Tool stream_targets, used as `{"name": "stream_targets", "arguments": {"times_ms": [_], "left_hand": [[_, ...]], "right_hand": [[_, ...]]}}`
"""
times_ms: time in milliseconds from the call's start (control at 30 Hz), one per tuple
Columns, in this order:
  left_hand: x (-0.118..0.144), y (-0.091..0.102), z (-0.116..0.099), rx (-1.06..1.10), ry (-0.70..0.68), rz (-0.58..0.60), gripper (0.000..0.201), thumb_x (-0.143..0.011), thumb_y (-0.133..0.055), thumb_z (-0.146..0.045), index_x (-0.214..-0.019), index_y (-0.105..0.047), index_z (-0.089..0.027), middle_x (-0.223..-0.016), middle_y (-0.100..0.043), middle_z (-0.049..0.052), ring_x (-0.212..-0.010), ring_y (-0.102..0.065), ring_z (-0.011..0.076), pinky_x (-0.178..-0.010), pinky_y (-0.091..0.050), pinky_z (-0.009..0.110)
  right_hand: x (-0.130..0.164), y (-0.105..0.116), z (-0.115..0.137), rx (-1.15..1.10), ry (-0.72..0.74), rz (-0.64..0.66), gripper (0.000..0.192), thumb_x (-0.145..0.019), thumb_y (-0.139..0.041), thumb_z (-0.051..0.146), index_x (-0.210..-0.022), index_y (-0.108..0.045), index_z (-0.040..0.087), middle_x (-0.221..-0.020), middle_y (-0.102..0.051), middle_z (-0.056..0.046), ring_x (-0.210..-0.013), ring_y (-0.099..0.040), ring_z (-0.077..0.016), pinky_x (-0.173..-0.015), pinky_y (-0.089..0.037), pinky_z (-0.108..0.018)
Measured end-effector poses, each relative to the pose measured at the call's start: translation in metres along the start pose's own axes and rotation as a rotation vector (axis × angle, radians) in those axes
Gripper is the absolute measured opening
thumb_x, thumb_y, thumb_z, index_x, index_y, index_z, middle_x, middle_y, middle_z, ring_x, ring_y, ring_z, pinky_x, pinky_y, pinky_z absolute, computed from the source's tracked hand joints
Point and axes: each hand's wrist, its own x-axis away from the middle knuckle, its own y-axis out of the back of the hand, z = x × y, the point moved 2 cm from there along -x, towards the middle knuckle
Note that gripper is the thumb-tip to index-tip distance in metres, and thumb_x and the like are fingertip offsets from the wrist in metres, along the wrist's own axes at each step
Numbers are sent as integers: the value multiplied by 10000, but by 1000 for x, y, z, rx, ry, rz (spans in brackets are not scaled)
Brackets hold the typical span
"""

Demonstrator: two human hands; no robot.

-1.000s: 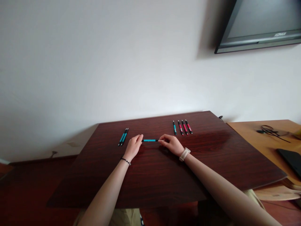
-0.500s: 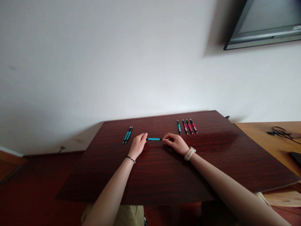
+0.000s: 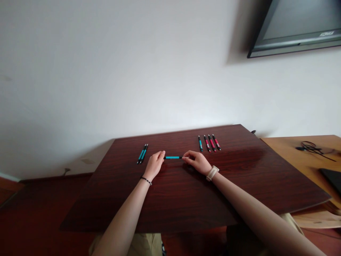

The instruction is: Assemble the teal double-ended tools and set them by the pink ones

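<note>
Between my hands a teal and black pen [image 3: 172, 157] lies crosswise, level with the table. My left hand [image 3: 155, 164] is closed on its left end, and my right hand [image 3: 197, 162] pinches its right end between thumb and fingers. Left of my left hand, two teal pens [image 3: 142, 154] rest side by side on the table. Beyond my right hand lie another teal pen [image 3: 200, 143] and a row of three pink and black pens [image 3: 211, 143]. My fingers hide both tips of the held pen.
The dark wooden table [image 3: 170, 202] stands against a pale wall. To its right is a lighter wooden desk [image 3: 282, 149] with a black cable [image 3: 311, 147] and a dark flat object [image 3: 331, 179]. A television [image 3: 298, 32] hangs at upper right.
The whole view has shifted slightly, so things sit a little further left. Both hands keep the same hold on the pen.
</note>
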Motion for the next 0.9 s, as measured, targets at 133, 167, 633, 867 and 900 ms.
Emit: {"name": "stream_targets", "arguments": {"times_ms": [133, 167, 633, 867, 900], "left_hand": [[-1, -1, 0, 18, -4, 4, 518, -1005, -473, -674, -735, -441, -233, -625, -468, -34, -578, -475, 144, -587, -391, 255], [-1, -1, 0, 21, -5, 5, 518, -1003, -476, -675, -733, -434, -234, -625, -467, -34, -580, -475, 145, -589, -396, 255], [-4, -1, 2, 1, -16, -11, 517, -985, -489, -685, -731, -492, -234, -641, -517, -11, -627, -548, 170, -625, -465, 264], [-5, 0, 5, 38, -6, 29, 510, -995, -505, -681, -755, -474, -232, -669, -492, -19, -634, -528, 160, -633, -482, 253], [-4, 0, 5, 48, -2, 29, 510, -991, -510, -685, -757, -478, -232, -668, -496, -18, -633, -528, 160, -639, -490, 257]], "right_hand": [[0, 0, -2, 7, 6, -3, 279, -985, -691, 496, -953, -751, 225, -832, -777, -19, -764, -696, -201, -720, -495, -306], [0, 0, -3, 10, 7, -5, 280, -985, -691, 497, -954, -752, 226, -832, -777, -18, -763, -695, -201, -719, -494, -305], [0, 0, -3, 28, 25, -30, 312, -986, -686, 525, -941, -757, 225, -798, -748, -18, -728, -650, -188, -687, -483, -291], [1, -1, -2, 5, 19, -27, 301, -989, -691, 517, -951, -754, 225, -820, -769, -16, -747, -672, -186, -707, -492, -289], [2, -1, -2, 2, 19, -26, 299, -990, -690, 516, -953, -753, 226, -818, -769, -15, -749, -675, -187, -711, -493, -291]]}}
